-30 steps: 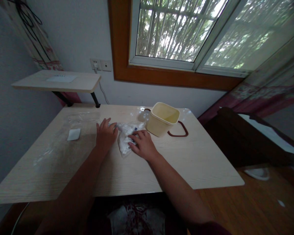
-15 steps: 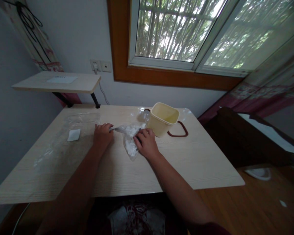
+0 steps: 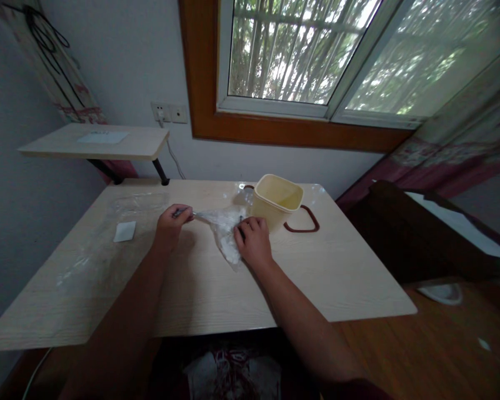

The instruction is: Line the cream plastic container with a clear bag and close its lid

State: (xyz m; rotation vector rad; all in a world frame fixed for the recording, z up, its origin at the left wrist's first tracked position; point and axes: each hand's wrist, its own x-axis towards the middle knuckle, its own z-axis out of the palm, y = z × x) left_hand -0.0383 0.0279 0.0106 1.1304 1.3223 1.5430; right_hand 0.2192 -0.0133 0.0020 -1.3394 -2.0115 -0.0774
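A clear plastic bag (image 3: 225, 230) with white contents lies on the light wooden table (image 3: 325, 278), just left of a cream plastic bin (image 3: 277, 206). My left hand (image 3: 171, 222) is closed, pinching the bag's thin left end and stretching it out. My right hand (image 3: 254, 243) is closed on the bag's right side, pressing it to the table close to the bin.
A sheet of clear plastic (image 3: 108, 233) with a small white square pad (image 3: 125, 231) lies at the table's left. A dark red loop (image 3: 303, 221) lies beside the bin. A small raised shelf (image 3: 95, 141) stands at the back left. A dark bed frame (image 3: 433, 233) is at the right.
My left hand closed on the bag's end and pulled it left, stretching it. My right hand shifted right toward the bin and curled onto the bag.
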